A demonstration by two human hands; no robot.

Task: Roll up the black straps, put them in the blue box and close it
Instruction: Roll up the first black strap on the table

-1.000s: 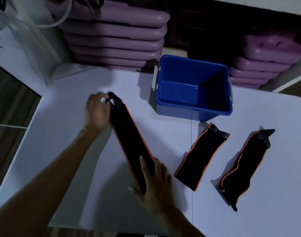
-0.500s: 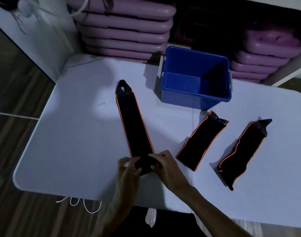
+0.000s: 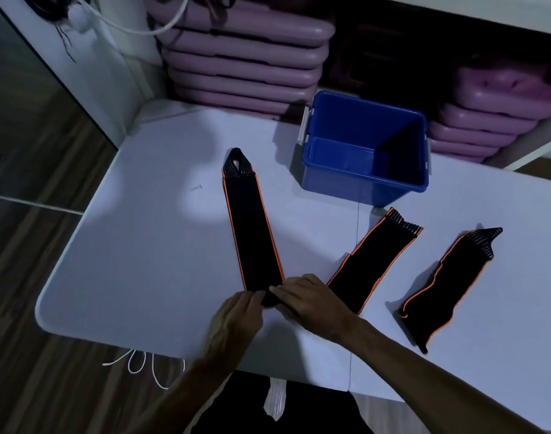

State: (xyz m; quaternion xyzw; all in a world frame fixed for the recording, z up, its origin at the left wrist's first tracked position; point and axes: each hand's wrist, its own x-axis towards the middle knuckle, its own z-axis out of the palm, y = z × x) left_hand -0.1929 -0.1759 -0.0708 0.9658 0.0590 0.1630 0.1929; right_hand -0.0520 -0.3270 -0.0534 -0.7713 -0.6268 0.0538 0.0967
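Note:
Three black straps with orange edges lie on the white table [image 3: 142, 261]. The long left strap [image 3: 250, 227] lies flat, its loop end pointing away from me. My left hand [image 3: 236, 321] and my right hand [image 3: 311, 303] both pinch its near end, which is curled into a small roll between the fingers. A shorter middle strap [image 3: 374, 261] and a crumpled right strap [image 3: 449, 283] lie loose to the right. The blue box [image 3: 365, 173] stands open and empty at the table's far edge. No lid is in view.
Stacks of purple plastic cases [image 3: 246, 61] fill the shelves behind the table. A small screw [image 3: 197, 187] lies left of the long strap. A white cord [image 3: 142, 364] hangs below the table's near edge over a wooden floor.
My left hand let go of the strap's far loop end and came to the near end beside my right hand. Both now curl that end into a roll.

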